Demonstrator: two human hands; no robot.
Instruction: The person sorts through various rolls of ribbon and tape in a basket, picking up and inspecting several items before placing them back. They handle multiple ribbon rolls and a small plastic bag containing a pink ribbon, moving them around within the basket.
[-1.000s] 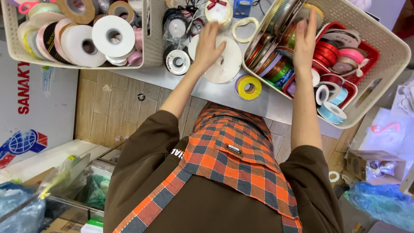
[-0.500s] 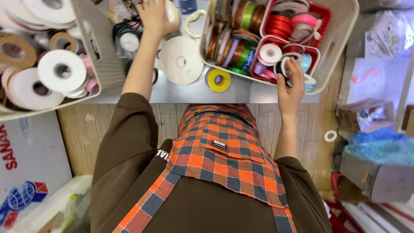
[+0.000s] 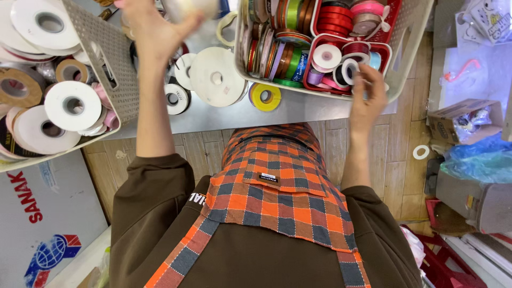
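I see my left hand [image 3: 152, 29] raised near the top edge of the view, fingers curled round a pale, rounded object [image 3: 188, 7] that is mostly cut off, so I cannot tell what it is. It hangs above the smooth grey tabletop [image 3: 298, 109], beside the perforated wall of a beige plastic basket [image 3: 104, 58] packed with broad white and tan ribbon rolls.

My right hand [image 3: 368, 96] sits at the near rim of the second perforated basket [image 3: 413, 42], fingertips pinched on a small white spool [image 3: 350, 70] with a dark centre (the grip is narrow, and part of it is hidden behind the rim). That spool lies in the nearer of two glossy red trays [image 3: 386, 50], among pink, blue and white rolls; upright satin reels in green, orange and purple stand to their left.

On the table between the baskets lie a large flat white disc reel [image 3: 216, 77], a smaller black-and-white reel [image 3: 175, 98] and a yellow ring of tape [image 3: 265, 97].
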